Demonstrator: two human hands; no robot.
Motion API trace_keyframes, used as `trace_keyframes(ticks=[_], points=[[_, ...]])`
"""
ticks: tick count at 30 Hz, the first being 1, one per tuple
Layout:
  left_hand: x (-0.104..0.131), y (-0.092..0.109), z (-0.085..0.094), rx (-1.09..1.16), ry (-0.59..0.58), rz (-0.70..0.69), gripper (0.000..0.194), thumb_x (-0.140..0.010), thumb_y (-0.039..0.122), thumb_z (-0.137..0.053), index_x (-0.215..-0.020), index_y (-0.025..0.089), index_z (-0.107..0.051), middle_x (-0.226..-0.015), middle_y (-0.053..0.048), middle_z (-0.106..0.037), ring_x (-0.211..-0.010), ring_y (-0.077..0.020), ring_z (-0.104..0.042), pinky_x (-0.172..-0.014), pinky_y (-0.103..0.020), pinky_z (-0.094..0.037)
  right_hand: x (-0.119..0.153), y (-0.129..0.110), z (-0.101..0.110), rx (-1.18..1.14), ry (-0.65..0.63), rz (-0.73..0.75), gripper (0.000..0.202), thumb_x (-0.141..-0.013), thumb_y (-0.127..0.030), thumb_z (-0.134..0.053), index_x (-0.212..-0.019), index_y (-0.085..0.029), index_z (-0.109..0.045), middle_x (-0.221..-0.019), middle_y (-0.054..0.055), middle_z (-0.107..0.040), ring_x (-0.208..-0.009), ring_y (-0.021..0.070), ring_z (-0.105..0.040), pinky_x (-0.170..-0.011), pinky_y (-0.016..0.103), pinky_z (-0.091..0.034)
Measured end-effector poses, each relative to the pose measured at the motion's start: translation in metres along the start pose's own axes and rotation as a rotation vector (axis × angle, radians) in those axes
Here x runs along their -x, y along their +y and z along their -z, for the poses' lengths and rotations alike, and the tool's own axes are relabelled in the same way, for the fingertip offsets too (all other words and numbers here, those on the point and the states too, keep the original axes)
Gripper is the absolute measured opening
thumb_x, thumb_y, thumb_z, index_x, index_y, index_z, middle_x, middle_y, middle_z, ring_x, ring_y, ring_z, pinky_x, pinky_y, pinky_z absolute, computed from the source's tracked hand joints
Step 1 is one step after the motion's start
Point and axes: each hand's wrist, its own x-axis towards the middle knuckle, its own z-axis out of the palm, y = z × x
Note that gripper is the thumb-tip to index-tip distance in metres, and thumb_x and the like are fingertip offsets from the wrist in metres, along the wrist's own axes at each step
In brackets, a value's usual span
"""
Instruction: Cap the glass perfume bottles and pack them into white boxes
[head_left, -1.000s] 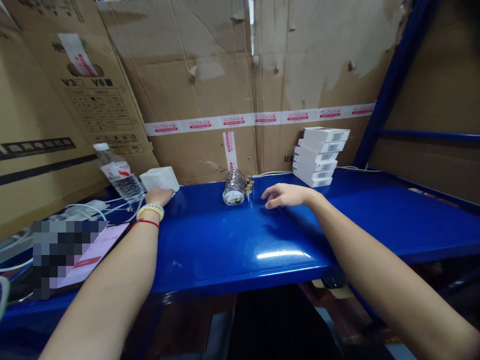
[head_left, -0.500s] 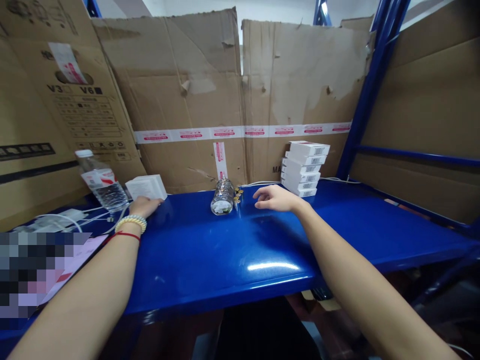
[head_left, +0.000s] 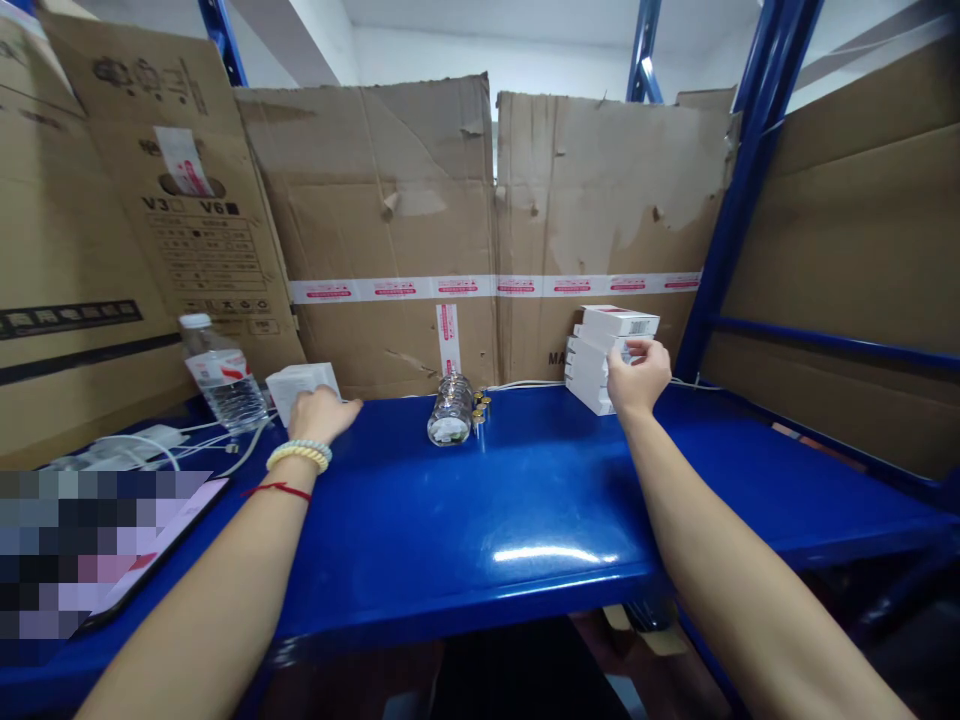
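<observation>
My left hand (head_left: 321, 412) is at the front of a small white box (head_left: 301, 380) on the left of the blue table, its thumb stretched to the right. Some of its fingers are hidden, and I cannot tell whether it touches the box. My right hand (head_left: 639, 377) is raised at the front of a stack of white boxes (head_left: 589, 372), thumb and index finger apart. A box end shows between them; no firm hold is visible. Between the hands a clear ribbed jar (head_left: 451, 410) lies on its side, beside several small gold-topped cylinders (head_left: 480, 412).
A water bottle (head_left: 225, 378) stands tilted at the left, near white cables and a power strip (head_left: 150, 445). A tablet-like screen (head_left: 161, 540), partly blurred out, lies at the left front. Cardboard sheets (head_left: 390, 190) wall the back; a blue post (head_left: 739, 180) rises at the right.
My right hand has moved right, from beside the small cylinders to the stack of boxes. My left hand has shifted slightly right across the white box's front. The view has tilted upward.
</observation>
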Motion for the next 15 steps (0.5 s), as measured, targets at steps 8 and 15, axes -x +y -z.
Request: trace_keyframes(ticks=[8, 15], points=[[0.049, 0.073, 0.007, -0.093, -0.063, -0.337, 0.042, -0.072, 0.041, -0.052, -0.103, 0.014, -0.060, -0.106, -0.018, -0.056, -0.108, -0.0344, -0.053, -0.089, -0.042, -0.045, -0.049, 0.009, -0.004, 0.177, 0.034, -0.139, 0.097, -0.054, -0.061, -0.070, -0.132, -0.017, -0.034, -0.134, 0.022, -0.039, -0.123, 0.0400, -0.034, -0.095, 0.051, -0.031], [0.054, 0.077, 0.000, 0.079, -0.001, -0.461, 0.028, -0.074, 0.033, -0.053, -0.094, 0.015, -0.062, -0.102, -0.014, -0.057, -0.102, -0.0284, -0.057, -0.090, -0.037, -0.046, -0.076, 0.004, -0.008, 0.208, -0.203, -0.143, 0.084, -0.056, -0.050, -0.072, -0.129, -0.017, -0.045, -0.127, 0.019, -0.049, -0.121, 0.0387, -0.035, -0.096, 0.051, -0.031]])
